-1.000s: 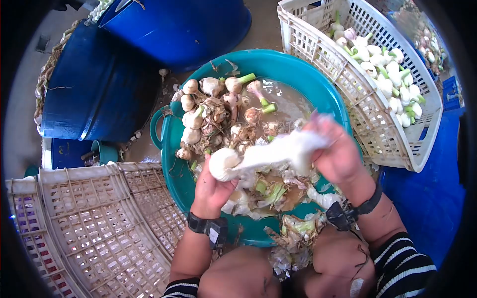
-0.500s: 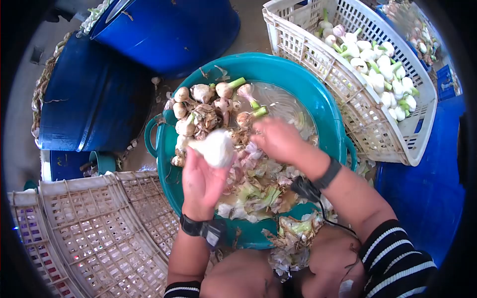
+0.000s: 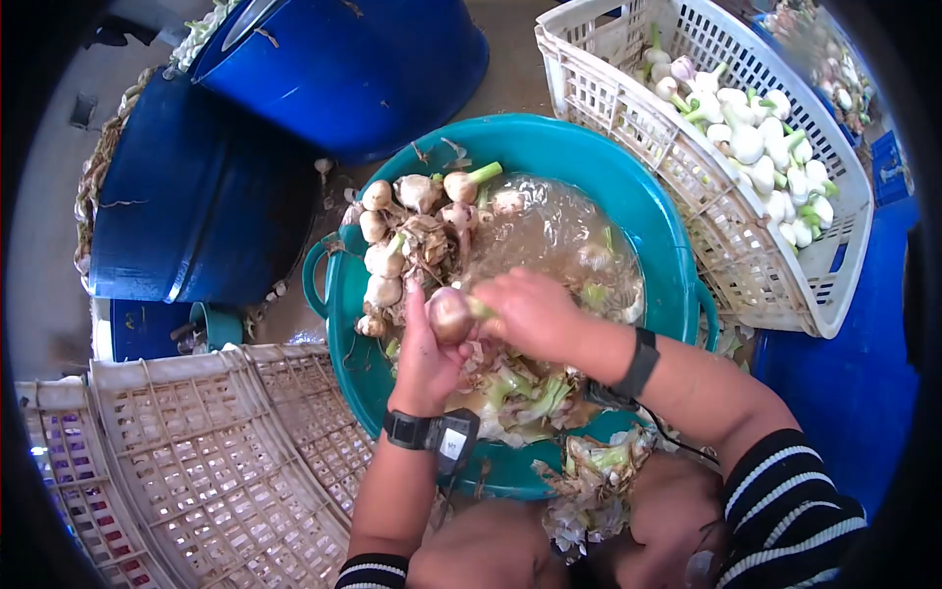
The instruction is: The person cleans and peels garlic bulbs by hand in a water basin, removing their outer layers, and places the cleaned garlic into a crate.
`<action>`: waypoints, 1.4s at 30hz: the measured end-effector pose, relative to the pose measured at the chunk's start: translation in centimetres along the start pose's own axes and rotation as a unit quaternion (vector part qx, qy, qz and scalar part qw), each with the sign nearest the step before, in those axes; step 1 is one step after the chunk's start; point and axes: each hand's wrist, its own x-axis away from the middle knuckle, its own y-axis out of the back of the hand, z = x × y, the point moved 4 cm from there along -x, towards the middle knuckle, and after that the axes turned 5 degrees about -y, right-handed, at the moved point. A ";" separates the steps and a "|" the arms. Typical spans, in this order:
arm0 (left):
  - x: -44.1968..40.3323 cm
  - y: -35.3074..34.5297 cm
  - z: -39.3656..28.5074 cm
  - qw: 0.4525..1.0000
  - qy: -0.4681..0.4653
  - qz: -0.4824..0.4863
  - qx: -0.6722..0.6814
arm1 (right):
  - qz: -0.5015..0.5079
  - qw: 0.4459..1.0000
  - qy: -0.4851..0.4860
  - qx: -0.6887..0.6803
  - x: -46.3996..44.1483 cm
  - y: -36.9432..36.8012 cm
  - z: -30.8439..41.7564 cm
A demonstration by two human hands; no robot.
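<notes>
My left hand [image 3: 429,358] holds a pinkish garlic bulb [image 3: 450,315] over the teal tub. From the right, my right hand [image 3: 525,312] closes its fingers on the short green stem of that same bulb. Below both hands is the teal tub [image 3: 657,221], with murky water in it. Unpeeled garlic bulbs [image 3: 383,259] are heaped along the tub's left side. Loose peeled skins and leaves [image 3: 520,398] lie in the near part of the tub.
A white crate [image 3: 677,187] of white garlic [image 3: 748,144] stands at the upper right. Blue barrels [image 3: 343,74] are at the upper left, and a lattice crate [image 3: 196,442] is at the lower left. More skins [image 3: 599,471] hang over the tub's near edge.
The white bulb has left my left hand, and a pinkish bulb is there instead. My right hand reached into the tub and came back to my left hand. The water is now rippled.
</notes>
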 end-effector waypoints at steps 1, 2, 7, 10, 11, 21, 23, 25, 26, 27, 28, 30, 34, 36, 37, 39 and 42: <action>0.1 -0.1 0.1 0.999 -0.040 -0.014 -0.015 | 0.001 1.000 -0.001 0.000 0.1 0.4 0.7; 0.2 -0.4 0.1 0.996 -0.078 -0.028 -0.031 | 0.074 0.995 -0.050 -0.045 0.2 0.2 0.9; 1.1 -0.6 -0.2 0.990 -0.102 -0.049 -0.088 | 0.173 0.984 -0.016 0.050 1.1 -0.1 2.3; 1.2 0.4 0.6 0.994 -0.066 -0.023 -0.082 | 0.086 0.993 0.075 0.035 1.2 -1.0 1.8; 1.3 0.5 1.0 0.996 -0.044 -0.012 -0.071 | 0.182 0.968 -0.111 -0.132 1.0 -1.7 0.4; 2.6 -0.8 -0.4 0.914 -0.067 0.179 -0.357 | 0.130 0.954 -0.157 -0.221 3.0 -0.3 0.2; 4.3 -2.9 -1.2 0.818 -0.230 0.151 -0.505 | 0.138 0.904 -0.262 -0.309 2.8 -1.8 -1.9; 4.4 -3.1 -0.8 0.729 -0.316 0.173 -0.583 | 0.145 0.749 -0.453 -0.461 3.2 -3.4 -3.9; 4.8 -3.7 -0.7 0.622 -0.396 0.191 -0.648 | 0.144 0.750 -0.453 -0.461 3.3 -3.4 -4.0; 5.5 -3.9 -0.8 0.572 -0.447 0.161 -0.668 | 0.147 0.716 -0.451 -0.512 3.5 -3.5 -3.9; 5.4 -3.7 -0.7 0.572 -0.448 0.161 -0.668 | 0.149 0.681 -0.447 -0.561 3.4 -3.2 -3.3; 4.8 -2.8 -0.5 0.634 -0.452 0.179 -0.602 | 0.142 0.666 -0.421 -0.599 3.5 -2.4 -1.8; 2.0 1.7 1.1 0.974 -0.180 0.057 0.124 | 0.107 0.801 -0.194 -0.556 4.5 -0.1 1.0; 0.9 4.0 1.3 0.974 -0.099 -0.013 0.204 | 0.079 0.938 0.078 -0.330 5.8 0.8 2.6; 0.8 4.9 1.3 0.975 -0.066 -0.043 0.208 | 0.081 0.937 0.081 -0.330 6.4 1.4 1.7; 1.1 6.8 1.2 0.974 -0.031 -0.075 0.212 | 0.311 0.950 0.014 -0.030 8.1 0.3 -0.9; 1.1 6.7 1.4 0.982 0.034 -0.028 0.183 | 0.404 0.899 -0.106 0.130 8.5 0.9 -2.2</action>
